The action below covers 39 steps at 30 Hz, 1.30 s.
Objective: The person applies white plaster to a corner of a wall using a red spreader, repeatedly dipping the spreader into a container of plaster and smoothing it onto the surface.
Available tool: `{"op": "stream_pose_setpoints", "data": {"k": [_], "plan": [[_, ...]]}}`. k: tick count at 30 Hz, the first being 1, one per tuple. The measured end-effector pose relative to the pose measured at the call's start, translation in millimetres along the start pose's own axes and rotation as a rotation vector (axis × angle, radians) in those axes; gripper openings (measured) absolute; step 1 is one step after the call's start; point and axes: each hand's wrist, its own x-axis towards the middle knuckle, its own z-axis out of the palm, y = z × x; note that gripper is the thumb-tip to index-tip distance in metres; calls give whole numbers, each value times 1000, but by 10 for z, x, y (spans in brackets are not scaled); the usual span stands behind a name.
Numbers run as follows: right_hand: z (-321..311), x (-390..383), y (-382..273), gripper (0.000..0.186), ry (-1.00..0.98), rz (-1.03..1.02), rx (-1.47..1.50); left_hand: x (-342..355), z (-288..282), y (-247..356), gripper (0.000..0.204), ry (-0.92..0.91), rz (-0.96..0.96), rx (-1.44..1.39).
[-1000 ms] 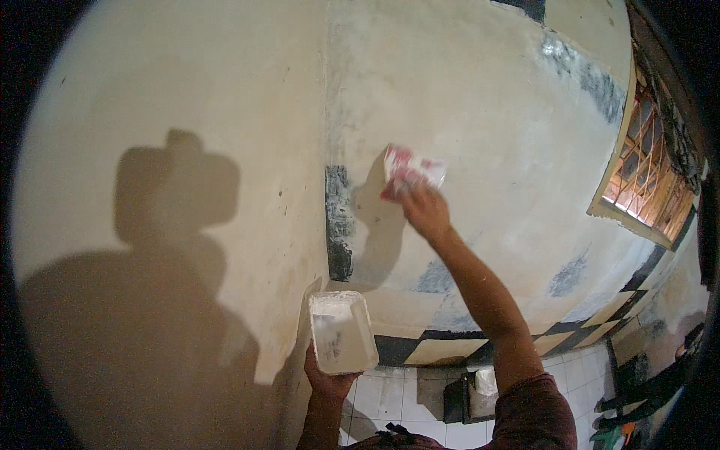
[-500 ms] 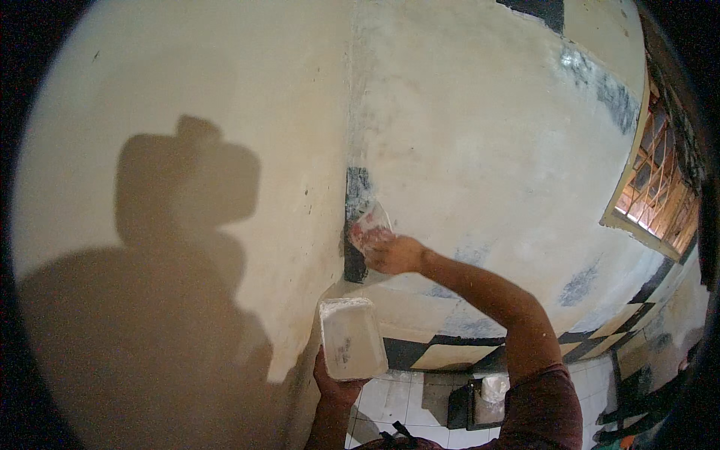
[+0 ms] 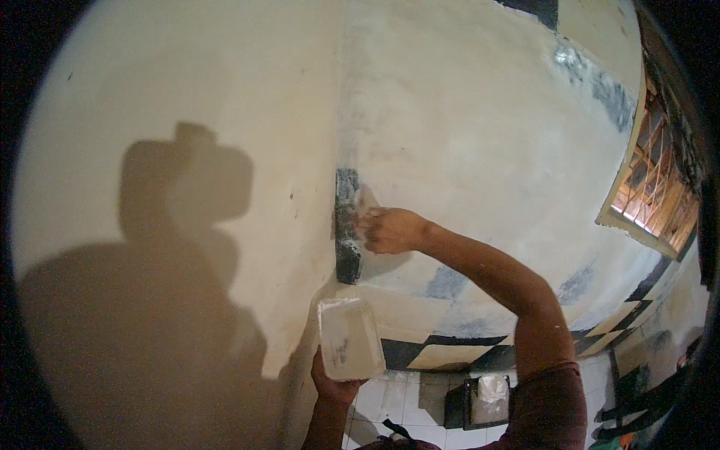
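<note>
My left hand (image 3: 335, 386) grips a pale rectangular plastic tub (image 3: 352, 339) from below, tilted so its inside shows, with whitish residue along the rim. Higher up, my right hand (image 3: 395, 230) is closed on a thin, flat putty scraper (image 3: 358, 223), pale with reddish marks and now mostly hidden by the fingers. The scraper is at a narrow black patch (image 3: 348, 264) beside the wall corner. White smears of filler cross the middle of that patch.
A barred window (image 3: 656, 176) is at the right. Black and cream checks (image 3: 457, 355) run along the wall's lower part. On the white tiled floor stands a dark box (image 3: 457, 405) with a white plastic bag (image 3: 492, 390) on top. Dark patches show through the pale wall (image 3: 465, 135).
My right hand has turned the scraper, so its blade shows far less. More white now covers the middle of the black patch. The tub is nearly still in my left hand.
</note>
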Motion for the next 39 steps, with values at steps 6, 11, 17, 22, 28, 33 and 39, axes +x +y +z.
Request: {"op": "stream_pose_setpoints", "data": {"k": [6, 11, 17, 22, 28, 33, 39], "plan": [[15, -277, 153, 23, 84, 22, -5, 54, -206, -79, 58, 26, 32, 4], [-179, -190, 3, 20, -75, -115, 81, 19, -108, 35, 60, 45, 20, 10], [318, 445, -78, 18, -51, -219, 58, 9, -179, 115, 59, -29, -59, -34], [517, -99, -104, 18, -5, -112, -9, 61, -167, 139, 59, -64, -51, -124], [744, 412, -438, 19, 1, -172, 108, 240, -317, 100, 56, 63, -30, -17], [1262, 342, -275, 14, 45, 36, 176, 269, -227, 94, 56, 112, -49, -29], [612, -15, -308, 15, -175, -55, 185, 344, -435, 166, 58, 59, -7, -69]]}}
